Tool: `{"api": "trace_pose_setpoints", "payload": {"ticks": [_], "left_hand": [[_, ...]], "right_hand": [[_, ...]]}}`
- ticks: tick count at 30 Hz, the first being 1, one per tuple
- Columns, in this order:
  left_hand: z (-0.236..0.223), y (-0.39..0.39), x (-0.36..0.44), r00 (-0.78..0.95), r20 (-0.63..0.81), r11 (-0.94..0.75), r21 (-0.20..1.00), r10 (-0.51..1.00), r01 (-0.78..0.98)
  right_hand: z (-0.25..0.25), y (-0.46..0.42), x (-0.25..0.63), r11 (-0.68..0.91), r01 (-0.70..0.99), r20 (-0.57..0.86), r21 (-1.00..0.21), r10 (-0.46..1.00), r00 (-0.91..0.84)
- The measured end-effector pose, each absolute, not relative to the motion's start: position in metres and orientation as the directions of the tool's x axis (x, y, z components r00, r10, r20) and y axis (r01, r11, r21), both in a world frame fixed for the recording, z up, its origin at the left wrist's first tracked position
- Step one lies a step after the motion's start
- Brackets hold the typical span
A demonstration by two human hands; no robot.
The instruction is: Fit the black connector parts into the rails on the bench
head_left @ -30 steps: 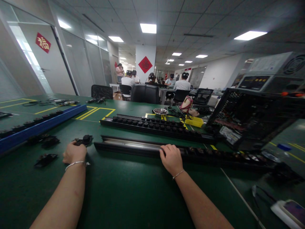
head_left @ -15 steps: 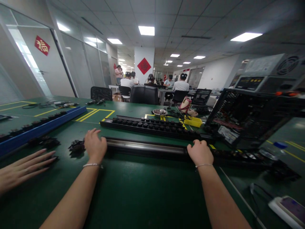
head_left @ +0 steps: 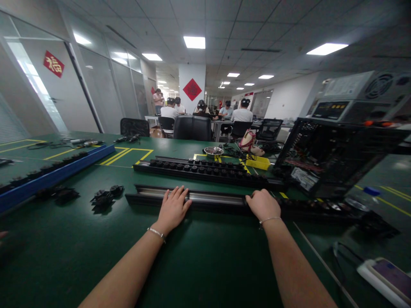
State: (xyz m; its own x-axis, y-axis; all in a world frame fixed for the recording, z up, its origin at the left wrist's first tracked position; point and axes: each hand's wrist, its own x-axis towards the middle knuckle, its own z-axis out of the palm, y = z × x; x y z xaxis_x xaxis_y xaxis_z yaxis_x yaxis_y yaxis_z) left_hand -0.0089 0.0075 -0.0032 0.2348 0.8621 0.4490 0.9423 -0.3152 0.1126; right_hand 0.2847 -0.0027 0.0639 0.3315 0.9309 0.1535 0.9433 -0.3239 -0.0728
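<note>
Left hand [head_left: 173, 208] has shifted rightward along the black channel [head_left: 212, 199] from its left end, while another person's hand [head_left: 3, 234] has drawn back to a blurred sliver, cut off at the picture's left edge. The left hand's fingers lie spread apart, tips on the channel's far side. The right hand [head_left: 263, 204] rests with curled fingers at the channel farther right; its palm hides the contact, so whether it is clamped on cannot be told.

The channel lies across the green table [head_left: 205, 265], its long axis running left to right and its right part slightly nearer the wearer. Its left end shows plainly; beyond the right wrist it turns dark, and the far end is hard to make out among black parts. Green surface shows between the forearms, and a narrow strip separates the channel from the loaded rails [head_left: 199, 169] behind. Off its left end sits a dark cluster of parts [head_left: 102, 199], near but apart
</note>
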Motion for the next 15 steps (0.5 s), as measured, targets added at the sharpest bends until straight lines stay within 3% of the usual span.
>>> {"api": "trace_pose_setpoints", "payload": {"ticks": [4,15], "left_hand": [[-0.001,0.007,-0.009,0.244,0.463,-0.309,0.068,0.852,0.949],[-0.001,0.006,-0.009,0.246,0.478,-0.313,0.065,0.843,0.948]], "right_hand": [[0.065,-0.001,0.276,-0.316,0.944,0.084,-0.098,0.942,0.324],[0.066,-0.002,0.269,-0.304,0.943,0.056,-0.134,0.948,0.313]]}}
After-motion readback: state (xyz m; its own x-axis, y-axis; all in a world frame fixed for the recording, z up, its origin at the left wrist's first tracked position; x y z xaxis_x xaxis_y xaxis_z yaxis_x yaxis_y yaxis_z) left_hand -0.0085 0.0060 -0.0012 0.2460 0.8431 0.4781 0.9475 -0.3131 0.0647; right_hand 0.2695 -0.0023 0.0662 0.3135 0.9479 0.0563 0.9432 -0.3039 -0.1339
